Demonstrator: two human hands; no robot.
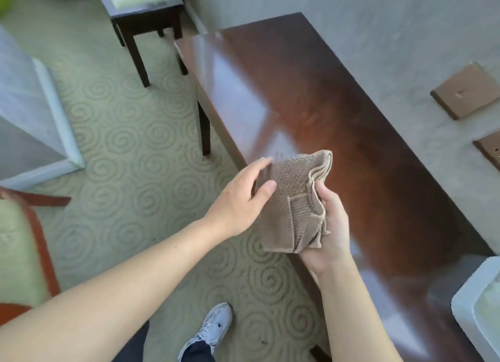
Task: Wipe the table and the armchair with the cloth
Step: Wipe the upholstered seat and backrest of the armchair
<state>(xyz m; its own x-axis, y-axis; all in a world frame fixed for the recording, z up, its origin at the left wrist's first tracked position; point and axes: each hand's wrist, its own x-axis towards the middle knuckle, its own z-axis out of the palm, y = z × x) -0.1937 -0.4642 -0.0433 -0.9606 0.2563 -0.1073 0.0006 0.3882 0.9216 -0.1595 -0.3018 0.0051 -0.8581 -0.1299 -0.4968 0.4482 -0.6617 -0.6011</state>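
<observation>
I am holding the cloth (292, 199) just above the near edge of the worktop (311, 96), in the middle of the frame. My right hand (328, 226) is cupping it from below, fingers closed around its lower folds, while my left hand (243, 199) is pinching its left edge between thumb and fingers. I am folding it into a flat pad, and I judge a smooth, thick face will wipe this glossy wood best, so I am squaring the loose layers before lowering it. The armchair (24, 253) is waiting at the lower left of the frame, apart from the cloth.
</observation>
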